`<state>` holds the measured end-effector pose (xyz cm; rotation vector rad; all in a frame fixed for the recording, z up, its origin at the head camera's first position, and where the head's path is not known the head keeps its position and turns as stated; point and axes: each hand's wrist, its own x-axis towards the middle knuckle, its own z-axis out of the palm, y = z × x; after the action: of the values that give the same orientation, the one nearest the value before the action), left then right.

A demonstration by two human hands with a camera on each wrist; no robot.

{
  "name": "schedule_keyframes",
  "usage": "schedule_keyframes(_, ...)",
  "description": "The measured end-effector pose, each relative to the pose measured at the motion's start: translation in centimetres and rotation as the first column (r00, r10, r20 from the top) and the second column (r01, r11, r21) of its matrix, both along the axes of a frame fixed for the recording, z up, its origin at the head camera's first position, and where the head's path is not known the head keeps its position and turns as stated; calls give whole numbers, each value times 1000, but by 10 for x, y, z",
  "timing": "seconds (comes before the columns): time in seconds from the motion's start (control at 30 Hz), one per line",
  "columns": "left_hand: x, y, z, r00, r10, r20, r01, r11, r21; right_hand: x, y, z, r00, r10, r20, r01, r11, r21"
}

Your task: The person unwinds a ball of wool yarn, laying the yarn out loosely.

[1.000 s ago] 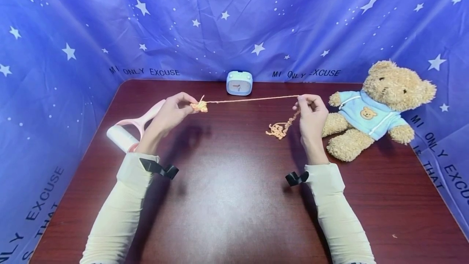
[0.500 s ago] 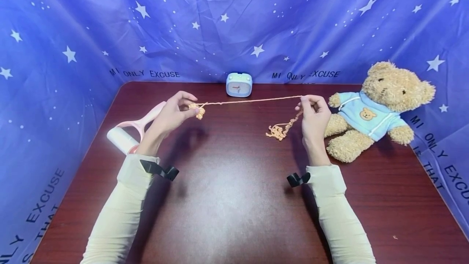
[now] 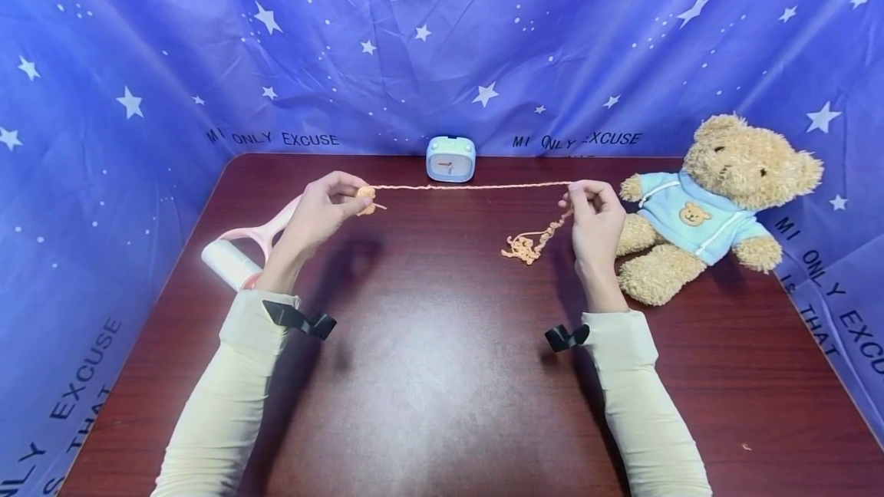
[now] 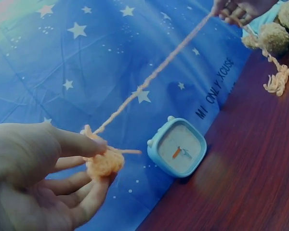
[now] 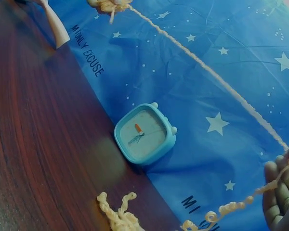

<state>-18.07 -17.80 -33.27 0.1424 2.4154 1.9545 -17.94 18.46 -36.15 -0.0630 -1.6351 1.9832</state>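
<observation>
Between thumb and fingers my left hand (image 3: 321, 209) pinches a small bundle of peach yarn (image 4: 106, 162), with a short loose end sticking out of it. From this bundle a strand of yarn (image 3: 470, 187) runs taut across to my right hand (image 3: 595, 213), whose thumb and fingertips pinch it. Below the right hand a curly tail of the same yarn (image 3: 525, 248) hangs down, ending in a tangled clump. In the right wrist view the clump (image 5: 119, 216) shows at the bottom edge, and the right hand is only partly in frame.
A light blue alarm clock (image 3: 450, 159) stands at the table's back edge, behind the strand. Beside the left forearm lies a pink-handled lint roller (image 3: 231, 261). A teddy bear (image 3: 704, 213) in a blue top sits at the right. Starry blue cloth (image 3: 442, 60) surrounds the dark table (image 3: 428, 405).
The yarn bundle has turned in my left fingers, its loose end now pointing right. The strand looks more twisted and nearly level. My right hand has shifted slightly right.
</observation>
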Motion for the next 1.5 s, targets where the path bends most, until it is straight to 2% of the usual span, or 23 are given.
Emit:
schedule_keyframes(0.1, 0, 0, 0, 1000, -15, -6, 15, 1000, 13, 0, 2, -2, 997, 10, 75, -16, 998, 68)
schedule_keyframes(0.2, 0, 1, 1, 999, -43, 1, 43, 998, 36, 1, 3, -6, 983, 9, 185, -43, 982, 185)
schedule_keyframes(0.3, -1, 2, 1, 998, -66, -1, 66, 997, 28, 5, 0, -5, 954, 12, 301, -107, 948, 301)
schedule_keyframes(0.37, -2, 2, 1, 997, -80, -12, 80, 997, 7, 5, -1, -8, 935, 40, 352, -164, 930, 330)
schedule_keyframes(0.47, -1, 3, 1, 994, -102, -35, 102, 995, -3, 4, -2, -19, 909, 58, 413, -227, 900, 373)
schedule_keyframes(0.57, 0, 4, 2, 990, -129, -60, 128, 992, -11, -2, 0, -40, 888, 60, 455, -277, 861, 427)
schedule_keyframes(0.67, 2, 5, 3, 989, -133, -72, 129, 990, -59, -1, -4, -48, 873, 71, 483, -324, 824, 465)
schedule_keyframes(0.8, 3, 7, 5, 991, -114, -76, 101, 983, -154, 1, -7, -53, 868, 93, 489, -351, 810, 469)
schedule_keyframes(0.97, 4, 8, 7, 991, -109, -75, 94, 979, -183, 3, -13, -48, 873, 87, 480, -350, 796, 493)
schedule_keyframes(1.1, 4, 8, 7, 988, -135, -75, 120, 978, -171, 5, -21, -41, 899, 49, 434, -323, 746, 583)
schedule_keyframes(1.17, 4, 9, 7, 986, -144, -80, 129, 978, -166, 6, -29, -36, 913, 58, 403, -316, 727, 610)
schedule_keyframes(1.27, 4, 10, 6, 985, -152, -84, 137, 977, -164, 7, -44, -28, 921, 115, 371, -336, 718, 610)
schedule_keyframes(1.4, 5, 12, 7, 983, -165, -86, 148, 973, -177, 9, -67, -20, 909, 235, 345, -402, 712, 576)
schedule_keyframes(1.5, 5, 14, 7, 981, -177, -84, 159, 970, -185, 10, -83, -17, 894, 310, 323, -445, 694, 566)
